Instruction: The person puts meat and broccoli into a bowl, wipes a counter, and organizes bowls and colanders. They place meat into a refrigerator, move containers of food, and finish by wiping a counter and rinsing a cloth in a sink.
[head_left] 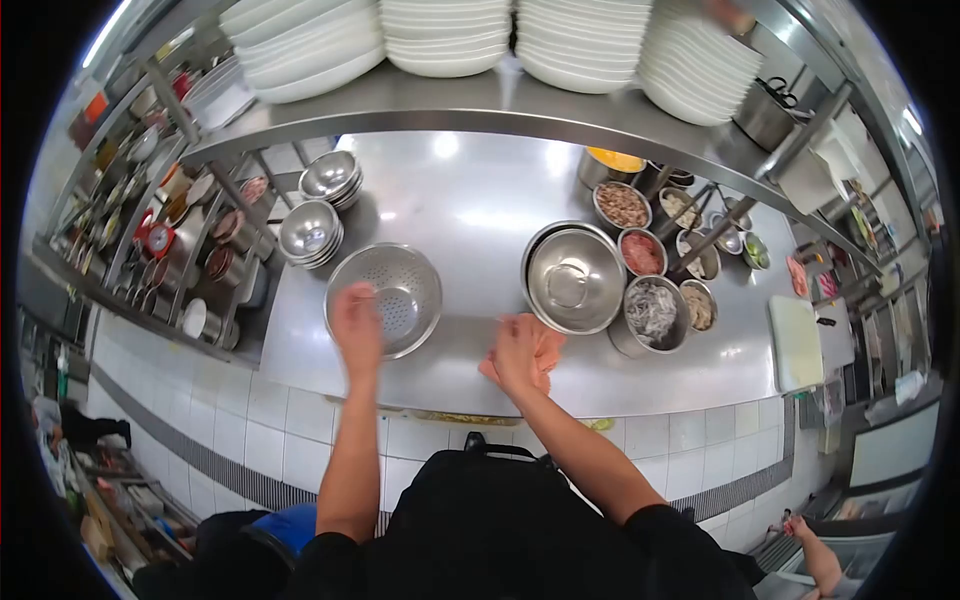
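The right hand (517, 352) is meeting a crumpled orange cloth (547, 355) on the steel counter (460, 210), its grip unclear. The blurred left hand (357, 318), its finger spread impossible to tell, is overlapping the round, perforated silver metal colander (405, 290).

A stainless-steel worktable (450, 195) spans the centre, with a steel overshelf (450, 117) crossing at 12 o'clock. At 9 o'clock stands metal shelving (95, 285). White rectangular floor tiles (265, 400) run from 8 to 4 o'clock, cut by a dark slatted drain grate (205, 450). Bright light strips glow at 10 o'clock (105, 35) and 2 o'clock (912, 121), and white glare spots (445, 145) shine on the tabletop.
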